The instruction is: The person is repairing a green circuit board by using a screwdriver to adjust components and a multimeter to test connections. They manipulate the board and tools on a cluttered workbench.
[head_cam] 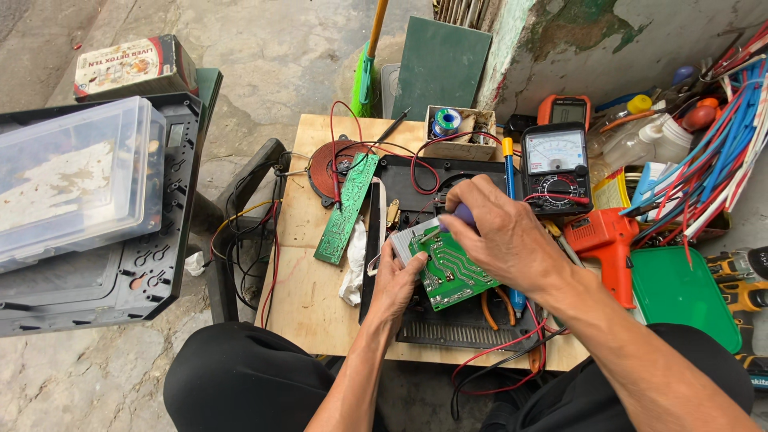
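Observation:
A green circuit board [452, 270] with silvery solder traces lies tilted over a black appliance casing [448, 320] on a small wooden table [308, 304]. My left hand [398, 282] grips the board's near left edge from below. My right hand [500, 234] is closed around a tool with a blue-purple handle [462, 213], its tip hidden down at the board's upper left corner. A long narrow green board [346, 210] lies left of the casing, wired to a reddish round coil [330, 168].
An analog multimeter [555, 168], an orange glue gun [606, 244] and a green tray [680, 294] sit at the right, with bundles of coloured wires [720, 152]. A black plastic shell with a clear box [76, 180] stands left. A solder box [459, 132] sits behind.

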